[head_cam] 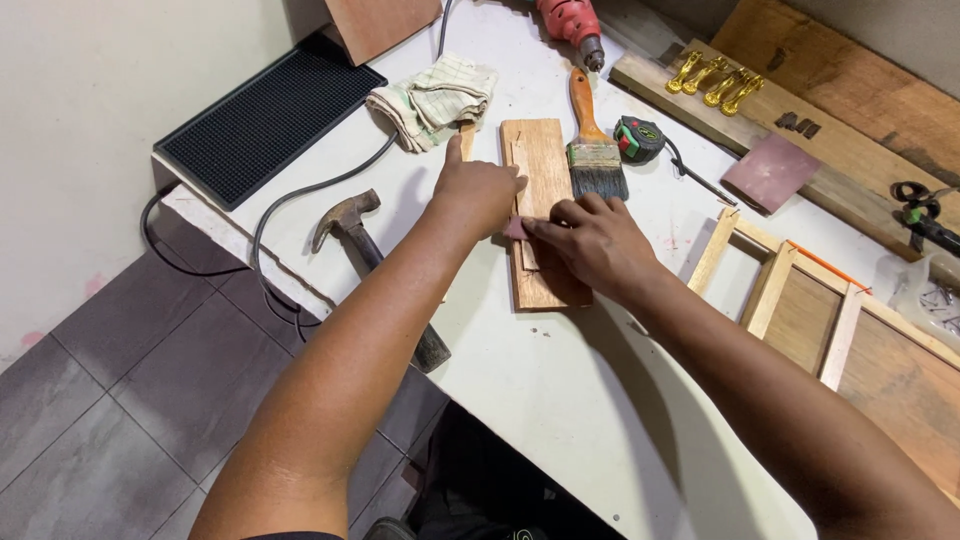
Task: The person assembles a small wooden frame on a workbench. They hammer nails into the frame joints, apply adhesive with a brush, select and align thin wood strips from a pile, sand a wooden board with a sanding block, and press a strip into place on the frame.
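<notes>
Both hands meet over a small wooden board [541, 215] that lies flat on the white table [560, 400]. Left hand [478, 190] rests on the board's left edge, its fingers curled down onto the wood and the thumb sticking up; whether it grips anything I cannot tell. Right hand [595, 240] lies on the board's middle, its fingertips pinched together on a small pinkish piece [516, 229], which sits against a thin wooden strip [524, 210] laid along the board. The two hands are just beside each other, nearly touching at that piece.

Near the table's left edge lies a hammer [365, 250], its handle pointing toward the person, with a black cable [300, 200] curving past its head. To the right stands a wooden frame [770, 290] of pale slats.

Just beyond the board lies a paintbrush [592, 140] with an orange handle, and beside it a tape measure [639, 139]. A folded cloth [435, 100] sits left of the board's far end. Farther left is a black ribbed mat [265, 120]. At the far edge lie a red drill [570, 20], a square of reddish sandpaper [770, 172], and gold handles [715, 82] on a plank [660, 85].
</notes>
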